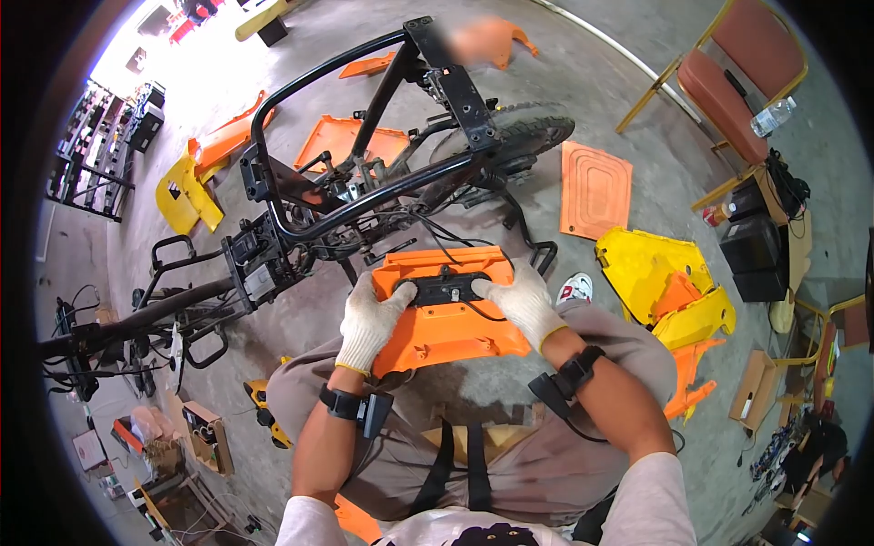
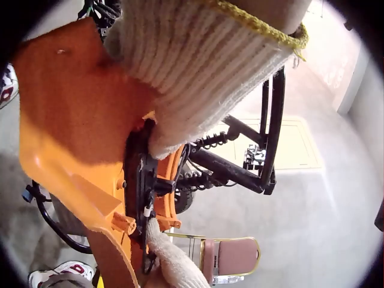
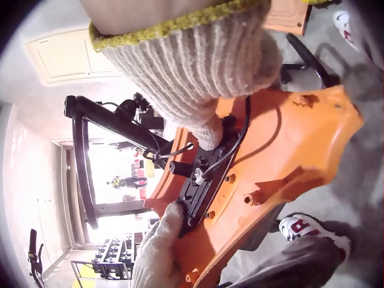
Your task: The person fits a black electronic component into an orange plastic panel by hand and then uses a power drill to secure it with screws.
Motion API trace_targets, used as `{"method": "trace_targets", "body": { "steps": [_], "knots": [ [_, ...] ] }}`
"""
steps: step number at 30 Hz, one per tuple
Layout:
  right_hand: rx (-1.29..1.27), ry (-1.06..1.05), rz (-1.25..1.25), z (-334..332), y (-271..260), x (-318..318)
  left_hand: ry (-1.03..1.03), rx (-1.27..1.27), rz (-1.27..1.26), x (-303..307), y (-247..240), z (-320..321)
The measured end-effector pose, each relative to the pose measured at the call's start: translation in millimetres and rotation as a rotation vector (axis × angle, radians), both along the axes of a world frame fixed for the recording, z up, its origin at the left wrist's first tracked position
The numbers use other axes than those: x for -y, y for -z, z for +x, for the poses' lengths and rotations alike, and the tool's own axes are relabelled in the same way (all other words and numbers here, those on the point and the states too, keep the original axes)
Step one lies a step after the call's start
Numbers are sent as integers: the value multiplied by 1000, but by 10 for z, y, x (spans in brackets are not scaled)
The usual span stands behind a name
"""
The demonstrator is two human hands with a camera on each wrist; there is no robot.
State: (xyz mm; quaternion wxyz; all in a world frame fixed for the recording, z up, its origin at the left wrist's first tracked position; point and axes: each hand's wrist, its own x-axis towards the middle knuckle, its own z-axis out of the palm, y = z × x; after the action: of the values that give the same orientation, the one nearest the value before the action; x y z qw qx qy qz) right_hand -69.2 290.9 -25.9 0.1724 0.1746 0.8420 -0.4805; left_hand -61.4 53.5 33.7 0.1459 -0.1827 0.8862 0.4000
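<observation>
An orange plastic body panel (image 1: 455, 332) is held up above the lap, its inner side with screw posts facing the person. Set in its middle is a long black lamp-like part (image 1: 446, 289) with a thin black cable. The gloved left hand (image 1: 369, 318) grips the panel's left side, its thumb pressing the black part's left end. On the other side the gloved right hand (image 1: 523, 305) holds the panel, thumb on the right end of the black part. In the right wrist view a small white connector (image 3: 199, 176) sits on the black part (image 3: 207, 174) at the cable's end.
A stripped black motorbike frame (image 1: 364, 205) stands just beyond the panel. Yellow panels (image 1: 651, 273) and an orange square cover (image 1: 596, 191) lie on the floor at right. A red chair (image 1: 728, 91) stands at the back right. An open cardboard box (image 1: 208, 437) is at lower left.
</observation>
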Motion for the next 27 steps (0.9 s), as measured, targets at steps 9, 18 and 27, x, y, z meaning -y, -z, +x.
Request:
{"method": "trace_targets", "body": {
  "steps": [9,18,27],
  "knots": [
    [6,-9,-62,12,74,-8,-11,-31,15,3,16,2],
    [37,-55,90,-21,-3,11,0,14,37,34,6,-24],
    [80,59,-101,-11,-100,3,27,-12,-43,56,66,-24]
  ]
}}
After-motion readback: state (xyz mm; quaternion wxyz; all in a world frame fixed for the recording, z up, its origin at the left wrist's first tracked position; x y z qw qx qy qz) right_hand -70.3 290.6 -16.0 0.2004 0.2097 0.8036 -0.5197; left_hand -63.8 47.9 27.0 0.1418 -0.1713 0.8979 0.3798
